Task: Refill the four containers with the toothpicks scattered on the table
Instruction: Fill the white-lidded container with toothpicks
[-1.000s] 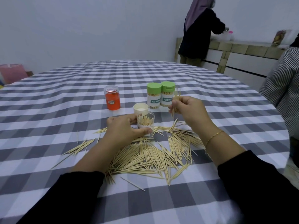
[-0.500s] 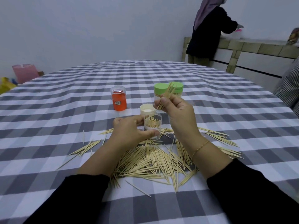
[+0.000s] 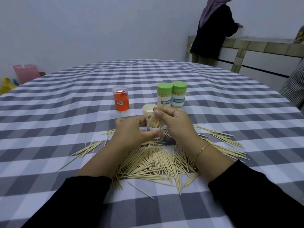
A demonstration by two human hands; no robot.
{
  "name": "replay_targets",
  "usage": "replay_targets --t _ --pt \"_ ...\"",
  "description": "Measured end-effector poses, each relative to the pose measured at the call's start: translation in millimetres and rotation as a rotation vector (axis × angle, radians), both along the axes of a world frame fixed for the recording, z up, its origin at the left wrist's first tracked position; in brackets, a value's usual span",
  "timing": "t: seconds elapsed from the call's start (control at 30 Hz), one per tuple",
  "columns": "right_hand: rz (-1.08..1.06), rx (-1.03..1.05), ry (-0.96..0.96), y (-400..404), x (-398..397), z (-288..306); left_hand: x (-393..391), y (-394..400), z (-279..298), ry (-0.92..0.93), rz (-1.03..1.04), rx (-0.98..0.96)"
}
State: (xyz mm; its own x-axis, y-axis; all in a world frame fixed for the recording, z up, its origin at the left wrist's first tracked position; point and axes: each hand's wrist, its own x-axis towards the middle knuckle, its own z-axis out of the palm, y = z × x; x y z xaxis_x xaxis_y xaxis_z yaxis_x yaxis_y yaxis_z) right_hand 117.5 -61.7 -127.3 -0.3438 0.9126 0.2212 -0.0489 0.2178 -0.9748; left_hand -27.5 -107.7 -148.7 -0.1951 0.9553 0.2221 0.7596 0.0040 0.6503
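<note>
The right hand (image 3: 176, 122) has come down from where it was half a second ago: then it held a bundle of picks (image 3: 156, 120) raised in front of the green lids, now the bundle's lower ends sit inside the open clear jar (image 3: 155, 127). Its fingers (image 3: 158, 112) pinch the upper ends, and the picks lean slightly right. The left hand (image 3: 131, 130) has not moved; it grips the jar from the left, thumb across the near wall, and the jar stands on the desk (image 3: 65, 112). The white cap (image 3: 148, 109) lies mouth up just behind the jar. Two green-lidded jars (image 3: 171, 94), full and touching each other, stand farther back, and the orange jar (image 3: 120, 100) stands to their left, apart. The loose pile (image 3: 156, 163) lies between the forearms as before, with smaller scatters to the left and right. The camera has turned a little, so the standing person (image 3: 212, 30) sits farther right.
</note>
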Motion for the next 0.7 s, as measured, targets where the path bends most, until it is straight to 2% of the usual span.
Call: replay_targets --t 0.2,0.33,0.43,0.7 --pt "-0.022 -0.055 -0.028 1.0 0.0 -2.2 1.5 -2.7 3.6 -0.016 0.011 0.019" --pt "-0.009 0.052 -0.023 -0.7 1.1 -1.7 2.5 -3.1 3.9 -0.012 0.002 0.018" --pt "-0.013 0.151 -0.116 -2.1 0.3 -2.5 -0.9 -0.5 1.0 -0.023 -0.026 0.009" --pt "0.075 0.251 -0.435 3.1 -0.8 -8.4 -1.7 -0.2 0.3 0.005 -0.041 0.036"
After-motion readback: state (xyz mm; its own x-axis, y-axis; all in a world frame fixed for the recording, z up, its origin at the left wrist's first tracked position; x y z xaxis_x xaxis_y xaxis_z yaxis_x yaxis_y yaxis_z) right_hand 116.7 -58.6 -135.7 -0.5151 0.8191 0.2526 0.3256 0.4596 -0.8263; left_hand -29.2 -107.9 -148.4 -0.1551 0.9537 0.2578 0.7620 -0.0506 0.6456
